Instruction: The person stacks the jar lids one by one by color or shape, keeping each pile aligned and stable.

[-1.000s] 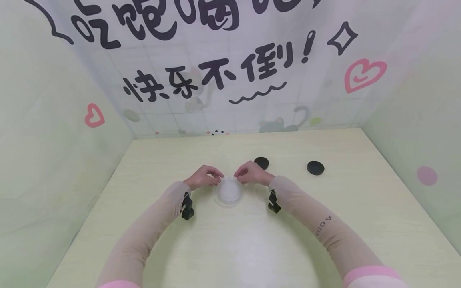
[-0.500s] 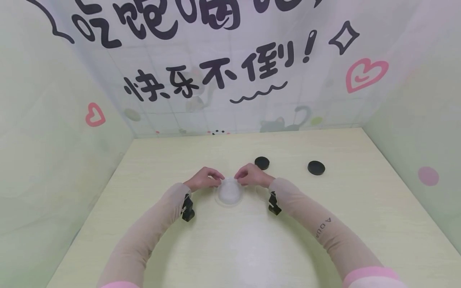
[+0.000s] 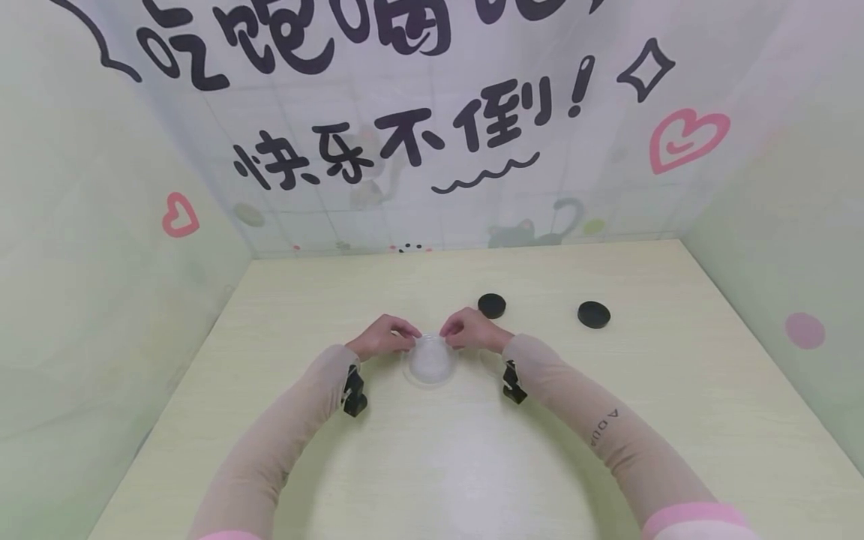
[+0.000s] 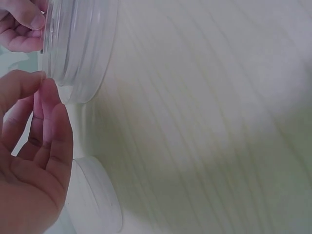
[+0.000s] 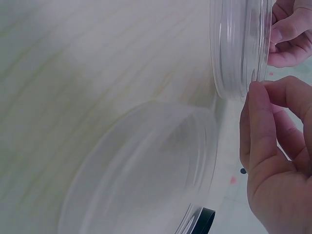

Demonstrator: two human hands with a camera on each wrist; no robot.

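Note:
A clear, round plastic tub [image 3: 430, 366] with a ridged wall stands on the table in front of the person. My left hand [image 3: 383, 335] pinches its upper rim between thumb and fingertips on the left side. On the opposite side, the right hand [image 3: 475, 328] pinches the rim in the same way. Up close in the left wrist view, the tub [image 4: 83, 44] shows several rings, and I cannot tell whether it is one piece or a stack. The right wrist view shows the thumb and index finger meeting at the tub's edge [image 5: 239, 48].
Two black round discs [image 3: 492, 305] [image 3: 594, 315], looking like lids, lie beyond the right hand. Another clear round container [image 5: 141, 170] stands near the right wrist, and one more [image 4: 95, 195] shows below the left hand. Printed cloth walls surround the pale wooden table [image 3: 378, 465].
Both hands have come down very slightly at the tub's rim. Their pinch looks the same, and the discs have stayed in place.

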